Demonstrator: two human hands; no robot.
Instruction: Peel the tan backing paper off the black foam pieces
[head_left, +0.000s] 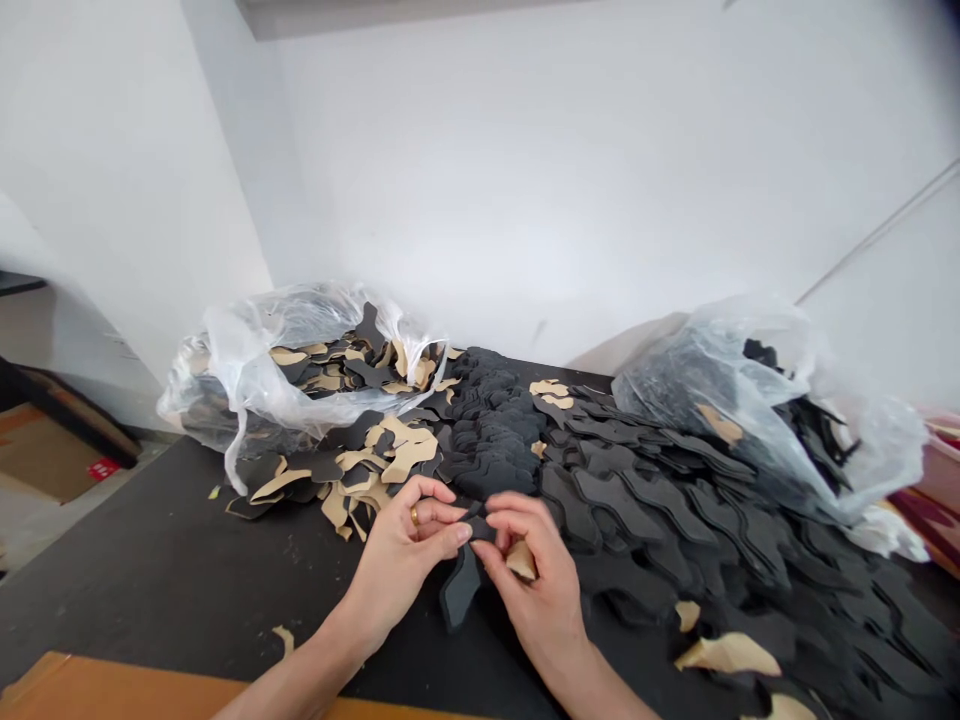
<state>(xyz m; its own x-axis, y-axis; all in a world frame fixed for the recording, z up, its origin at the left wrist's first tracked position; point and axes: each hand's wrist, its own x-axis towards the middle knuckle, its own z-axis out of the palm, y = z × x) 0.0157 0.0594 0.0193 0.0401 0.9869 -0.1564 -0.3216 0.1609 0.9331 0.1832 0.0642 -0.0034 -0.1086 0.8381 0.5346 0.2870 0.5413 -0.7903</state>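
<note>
Both hands are pinching a black piece (460, 588), held just in front of the stack (487, 440) of dark foam pieces: the left hand (420, 540) between thumb and fingers, the right hand (529, 580) likewise, with a tan paper scrap (521, 561) in its curl. The work looks partway along. Left of the stack, an open plastic bag (247, 385) and a pile before it still hold many black and tan pieces; right of the stack, plain black pieces (600, 500) cover much of the table (195, 570), seemingly already handled, with tan scraps (731, 653) among them. The fingertips hide where the piece is gripped. A second bag (675, 380), farther right, shows little inside, and cardboard (112, 690) nearest the viewer is cut off.
</note>
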